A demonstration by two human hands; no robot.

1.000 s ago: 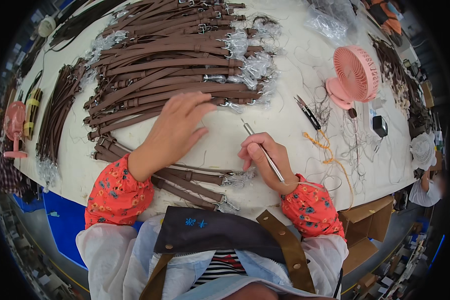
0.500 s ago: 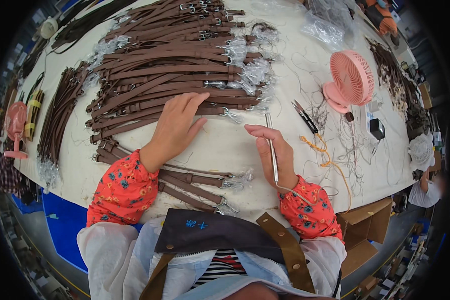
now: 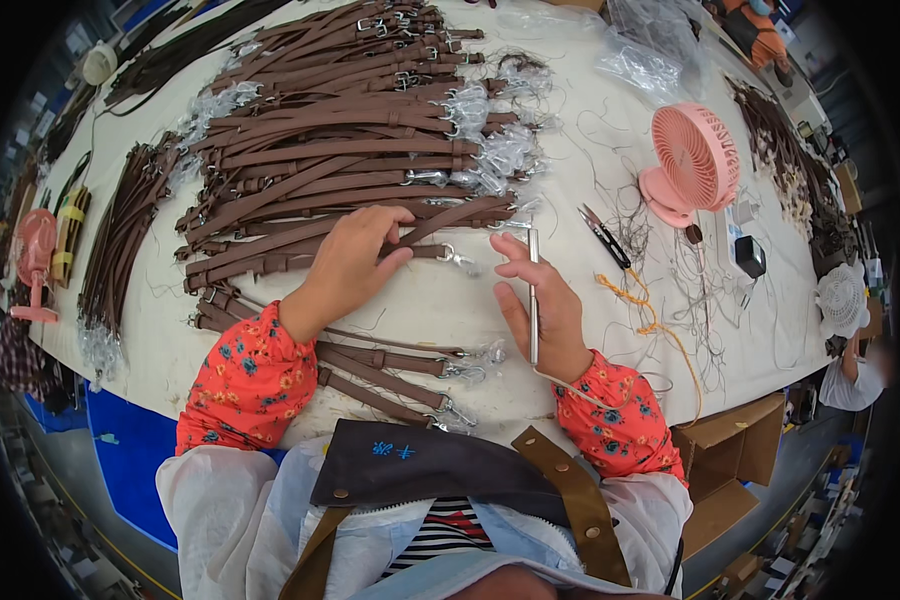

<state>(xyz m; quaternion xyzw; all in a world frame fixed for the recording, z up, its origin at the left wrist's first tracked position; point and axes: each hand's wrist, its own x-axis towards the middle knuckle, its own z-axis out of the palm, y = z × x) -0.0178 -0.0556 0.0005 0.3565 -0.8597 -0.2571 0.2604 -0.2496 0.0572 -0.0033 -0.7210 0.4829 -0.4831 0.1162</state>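
We see our left hand (image 3: 355, 262) reaching out over the pale tabletop (image 3: 570, 150), its fingers closed loosely around a brown leather strap (image 3: 425, 232) at the near edge of a big pile of straps (image 3: 340, 140) that fills the far left part of the surface. The strap we grip runs toward the right and ends in a small metal clasp (image 3: 453, 257) lying on the bare tabletop between our two hands. Our right hand (image 3: 542, 305) rests near the front edge with its fingers spread, yet it keeps a thin silver rod-like tool (image 3: 534, 295) pinned against the palm, the tool pointing away from us. A few more brown straps (image 3: 390, 365) lie just in front of our left forearm, along the near edge. To the right of the right hand we see small black snips (image 3: 604, 232), a tangle of orange thread (image 3: 638, 310), and farther right a pink desk fan (image 3: 692, 165) standing upright. At the far left edge another pink fan (image 3: 32, 262) stands beside a bundle of dark straps (image 3: 120, 245).
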